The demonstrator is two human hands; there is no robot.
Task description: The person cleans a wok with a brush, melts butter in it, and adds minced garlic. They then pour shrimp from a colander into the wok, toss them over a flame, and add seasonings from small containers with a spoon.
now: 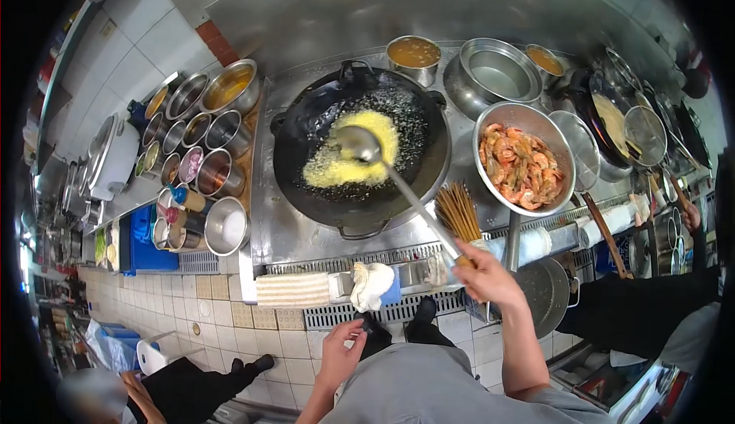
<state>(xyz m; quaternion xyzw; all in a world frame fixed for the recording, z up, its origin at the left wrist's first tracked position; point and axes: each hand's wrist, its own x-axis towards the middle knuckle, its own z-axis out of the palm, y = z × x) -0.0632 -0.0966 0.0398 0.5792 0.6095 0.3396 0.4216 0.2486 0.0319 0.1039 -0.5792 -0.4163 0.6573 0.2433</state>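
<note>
My right hand [490, 277] is closed around the wooden end of a long-handled metal ladle [417, 200]. The ladle's bowl rests over a patch of yellow, foamy food [387, 129] in a large black wok [295, 121]. White bubbles and fine bits spread around the yellow patch. Held low in front of my body, my left hand [341, 353] is empty, with loosely bent fingers and the thumb apart. It is nearest to a crumpled white cloth [372, 284] on the front rail of the stove. To the wok's right, a metal bowl [568, 171] holds cooked shrimp [522, 165].
A bundle of thin bamboo sticks [458, 213] stands between wok and shrimp. Behind are a pot of brown broth [413, 55] and a big metal pot [498, 72]. Metal containers [227, 229] crowd the left. Other people stand at lower left [180, 389] and right [643, 309].
</note>
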